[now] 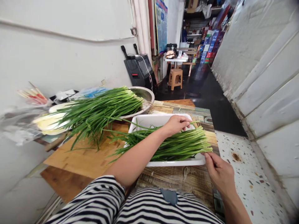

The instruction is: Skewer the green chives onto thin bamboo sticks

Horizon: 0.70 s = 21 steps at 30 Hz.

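A bundle of garlic chives (177,143) lies in a white plastic tray (163,163), its pale cut ends pointing right over the tray's edge. My left hand (177,125) reaches across the bundle, thumb and fingers pinched on a chive stalk near the far side. At the near right corner, my right hand (219,169) is closed in a pinch against the pale ends; what sits between its fingertips is too small to make out. A larger heap of garlic chives (105,109) rests partly on a metal basin (146,95) to the left.
Under the tray is a wood-patterned table (177,179), with a wooden board (88,155) on its left. Pale cabbages (50,123) and plastic bags (18,124) lie by the wall. A black speaker-like box (141,70), a brown stool (175,79) and stacked boxes (209,46) stand beyond.
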Motion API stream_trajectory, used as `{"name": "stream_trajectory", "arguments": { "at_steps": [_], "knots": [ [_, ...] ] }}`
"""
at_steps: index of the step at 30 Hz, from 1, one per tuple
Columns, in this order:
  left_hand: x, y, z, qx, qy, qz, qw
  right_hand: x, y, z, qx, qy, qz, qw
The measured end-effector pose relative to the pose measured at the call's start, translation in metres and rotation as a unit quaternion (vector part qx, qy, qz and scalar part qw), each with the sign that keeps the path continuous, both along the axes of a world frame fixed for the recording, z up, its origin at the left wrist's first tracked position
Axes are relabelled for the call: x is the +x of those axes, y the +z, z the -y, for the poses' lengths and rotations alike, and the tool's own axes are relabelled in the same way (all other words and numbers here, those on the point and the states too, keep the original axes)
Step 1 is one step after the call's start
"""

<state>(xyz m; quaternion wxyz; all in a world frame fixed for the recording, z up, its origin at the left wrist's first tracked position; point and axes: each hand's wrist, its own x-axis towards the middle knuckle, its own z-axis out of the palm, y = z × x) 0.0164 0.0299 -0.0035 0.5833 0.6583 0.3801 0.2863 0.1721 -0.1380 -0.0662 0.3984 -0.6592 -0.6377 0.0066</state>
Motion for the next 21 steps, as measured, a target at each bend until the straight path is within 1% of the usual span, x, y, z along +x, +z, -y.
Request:
{"name": "stream_trajectory", "arguments": {
  "at_steps": [2,8,21],
  "knots": [
    [0.0001,-0.0022,-0.0008,0.002,-0.002,0.003,1.0,0.0,-0.0002,0.0002,-0.005,-0.003,0.001,1.0],
    [0.0016,-0.0087,-0.0025,0.012,0.002,0.003,1.0,0.0005,-0.0018,0.0004,0.018,-0.003,0.002,1.0],
    [0.0017,-0.0101,-0.0019,0.026,0.004,0.007,1.0,0.0011,-0.004,0.0005,0.015,-0.013,0.006,1.0]
  ]
}}
